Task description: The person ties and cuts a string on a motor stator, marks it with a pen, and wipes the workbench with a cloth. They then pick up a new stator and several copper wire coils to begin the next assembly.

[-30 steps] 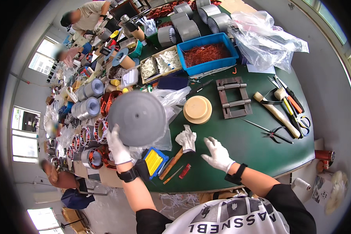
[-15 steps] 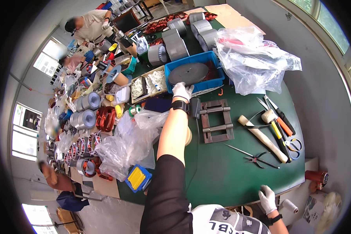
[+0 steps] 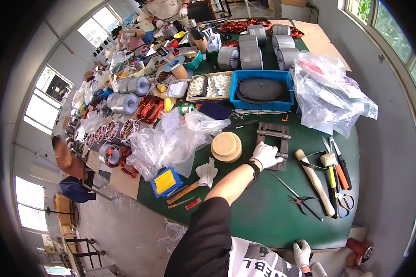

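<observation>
My left hand [image 3: 266,155], in a white glove, is closed over the nearer bar of a dark metal frame [image 3: 285,147] with two crossbars; palm and fingers hide part of that bar. Beside it on the left stands a round cream container [image 3: 226,147]. My right hand [image 3: 302,253], also gloved, rests at the table's near edge with fingers curled and nothing visible in them. To the right of the frame lie a pale wooden-handled mallet [image 3: 315,182], pliers [image 3: 306,205], a thin pointed rod [image 3: 284,184] and blue-handled scissors [image 3: 345,203].
Behind the frame is a blue bin [image 3: 263,105] holding dark discs [image 3: 260,89]. Clear plastic bags lie at right [image 3: 330,94] and left [image 3: 164,145]. A blue tray [image 3: 179,183] of yellow strips sits near the left edge. Grey metal cores [image 3: 248,53] stand farther back; other people work beyond.
My left hand has come back from the blue bin's near rim to the metal frame and closed on it. My right hand has moved left to the table edge. The view has shifted.
</observation>
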A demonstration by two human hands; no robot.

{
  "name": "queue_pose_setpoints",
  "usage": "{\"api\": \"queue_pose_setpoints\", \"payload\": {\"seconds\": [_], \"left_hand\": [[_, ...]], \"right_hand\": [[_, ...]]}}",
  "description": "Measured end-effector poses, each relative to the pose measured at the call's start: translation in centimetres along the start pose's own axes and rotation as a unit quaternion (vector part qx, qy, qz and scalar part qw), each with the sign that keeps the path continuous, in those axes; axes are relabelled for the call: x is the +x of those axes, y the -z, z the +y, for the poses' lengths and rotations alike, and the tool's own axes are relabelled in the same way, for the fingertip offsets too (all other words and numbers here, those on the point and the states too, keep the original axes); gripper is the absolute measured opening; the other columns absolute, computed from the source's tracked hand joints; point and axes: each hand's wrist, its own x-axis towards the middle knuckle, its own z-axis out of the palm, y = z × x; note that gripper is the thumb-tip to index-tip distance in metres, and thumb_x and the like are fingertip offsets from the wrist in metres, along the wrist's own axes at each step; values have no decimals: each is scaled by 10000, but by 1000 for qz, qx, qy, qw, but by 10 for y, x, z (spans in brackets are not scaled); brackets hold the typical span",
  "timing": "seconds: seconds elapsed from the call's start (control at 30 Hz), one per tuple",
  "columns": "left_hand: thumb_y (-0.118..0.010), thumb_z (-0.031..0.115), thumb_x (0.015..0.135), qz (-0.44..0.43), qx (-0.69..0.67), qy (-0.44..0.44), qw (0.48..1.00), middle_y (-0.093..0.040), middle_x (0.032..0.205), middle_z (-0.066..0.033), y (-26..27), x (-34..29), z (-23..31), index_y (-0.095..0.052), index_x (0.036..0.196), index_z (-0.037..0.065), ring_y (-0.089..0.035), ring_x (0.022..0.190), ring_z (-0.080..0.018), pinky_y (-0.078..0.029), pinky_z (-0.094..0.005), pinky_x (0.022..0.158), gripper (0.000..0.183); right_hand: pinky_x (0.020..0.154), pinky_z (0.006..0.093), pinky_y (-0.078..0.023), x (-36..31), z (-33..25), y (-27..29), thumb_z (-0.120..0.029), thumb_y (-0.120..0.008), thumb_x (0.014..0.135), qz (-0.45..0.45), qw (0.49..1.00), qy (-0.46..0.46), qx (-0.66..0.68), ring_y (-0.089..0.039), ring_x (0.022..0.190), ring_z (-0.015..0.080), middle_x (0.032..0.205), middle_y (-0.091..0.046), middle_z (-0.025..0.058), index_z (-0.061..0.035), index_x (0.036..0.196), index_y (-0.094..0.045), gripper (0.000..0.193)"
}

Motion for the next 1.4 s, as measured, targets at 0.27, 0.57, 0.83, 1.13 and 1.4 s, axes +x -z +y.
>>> {"api": "queue_pose_setpoints", "payload": {"seconds": [0.27,0.57,0.83,1.13,1.4], "left_hand": [[-514,666,824,67,-69,30,995,-674,691,-101,33,-66,12,-643,660,121,-662,707,-292,-460,-408,724,584],[-678,651,665,139,9,-93,986,-528,548,-7,-44,-230,21,-534,598,163,-545,545,-220,-390,-381,611,513],[-711,410,746,5,-52,-78,996,-621,844,-76,-4,-208,44,-645,874,110,-592,832,-275,-436,-404,773,333],[-599,303,703,376,-325,-356,792,-608,848,-80,151,-143,235,-639,833,81,-620,779,-274,-536,-325,687,261],[-601,145,782,232,-274,-312,879,-613,847,-112,133,-104,226,-628,942,51,-617,796,-300,-525,-357,687,187]], "right_hand": [[772,428,-494,-12,-7,3,-182,-646,789,-4,1000,9,-18,-626,836,365,860,-641,206,4,880,-650,207],[775,470,-489,23,-38,40,-283,-620,817,-81,989,45,-112,-594,873,399,909,-598,205,-49,933,-634,262],[786,451,-494,102,-61,99,-233,-636,805,98,983,69,-138,-601,884,372,959,-588,173,-56,935,-634,220],[771,425,-500,178,-54,93,-260,-639,811,184,973,44,-132,-619,875,348,943,-609,163,-74,973,-667,248],[806,411,-479,157,-37,111,-240,-627,843,145,983,15,-113,-606,928,354,989,-614,165,-51,1011,-641,253]]}}
